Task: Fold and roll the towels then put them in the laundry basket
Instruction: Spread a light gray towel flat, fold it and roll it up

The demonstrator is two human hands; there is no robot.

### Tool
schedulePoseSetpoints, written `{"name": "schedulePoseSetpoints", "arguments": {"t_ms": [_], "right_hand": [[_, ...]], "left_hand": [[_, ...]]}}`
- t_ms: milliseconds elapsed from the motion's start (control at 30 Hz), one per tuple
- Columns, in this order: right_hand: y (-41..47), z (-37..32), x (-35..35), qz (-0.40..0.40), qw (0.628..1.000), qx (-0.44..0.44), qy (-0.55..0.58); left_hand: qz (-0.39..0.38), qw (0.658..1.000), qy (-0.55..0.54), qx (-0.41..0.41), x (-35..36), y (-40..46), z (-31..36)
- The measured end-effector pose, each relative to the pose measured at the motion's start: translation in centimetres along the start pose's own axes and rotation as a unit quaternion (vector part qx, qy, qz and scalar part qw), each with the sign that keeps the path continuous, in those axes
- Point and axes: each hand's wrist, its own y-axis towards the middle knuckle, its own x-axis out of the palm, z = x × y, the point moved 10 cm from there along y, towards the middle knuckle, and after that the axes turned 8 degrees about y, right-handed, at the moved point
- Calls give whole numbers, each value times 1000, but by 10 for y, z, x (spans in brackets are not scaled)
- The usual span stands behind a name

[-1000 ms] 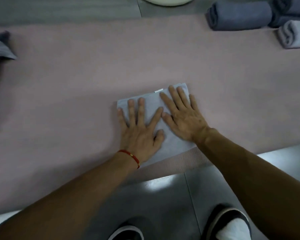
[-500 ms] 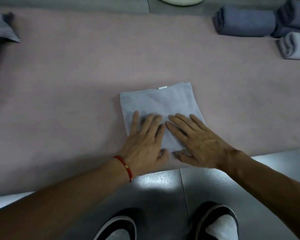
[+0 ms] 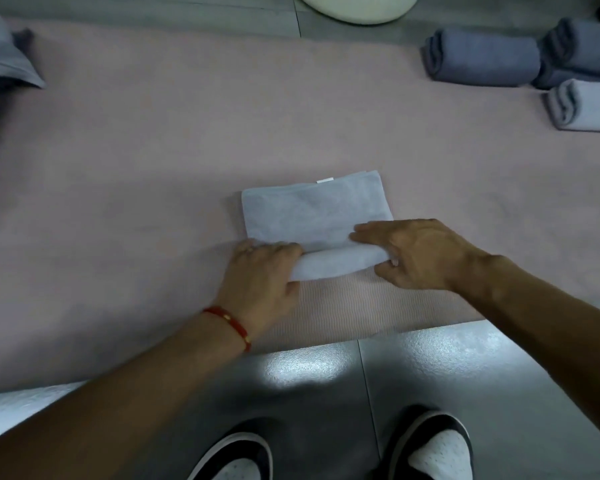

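Pink matting point(image 3: 153, 188) covers most of the floor ahead of us, its near edge meeting glossy grey tiles point(image 3: 465, 375). On it, close to that near edge, lies our pale blue folded towel point(image 3: 312, 209), flat over its far part with a small white tag at the far hem, and turned up into a low roll point(image 3: 340, 265) along the edge nearest us.

Our left hand point(image 3: 260, 275) grips the left end of that roll: the fingers curl over the top of it and tuck down on the far side, with the thumb along the near side. Our right hand point(image 3: 420, 254) holds the right end, the fingers lying nearly straight across the top and pointing left while the thumb hooks under the near side, so the roll sits pinched between thumb and fingers. We think the right fingertips press down on the flat part just beyond the roll, though the angle makes that hard to judge.

Well apart at far right sit three rolled towels point(image 3: 482, 57), two darker blue and one pale, touching one another. A loose grey cloth point(image 3: 4, 60) lies at far left. A cream rim point(image 3: 357, 8) shows at the top edge, cut off. A red cord bracelet point(image 3: 229, 323) circles our left wrist.
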Motion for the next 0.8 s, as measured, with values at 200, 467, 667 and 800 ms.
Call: {"name": "schedulePoseSetpoints", "arguments": {"t_ms": [200,467,667,800], "right_hand": [[-10,3,12,-114,973,91,178],[-9,57,2,147,883,272,353],[-7,41,-4,251,890,356,134],[10,6,-2,278,898,339,23]], "left_hand": [[-168,977,-133,12,-15,-7,-41],[-51,886,-382,-257,6,14,-117],[7,906,-288,-310,5,20,-120],[32,912,-263,-313,5,19,-121]]}}
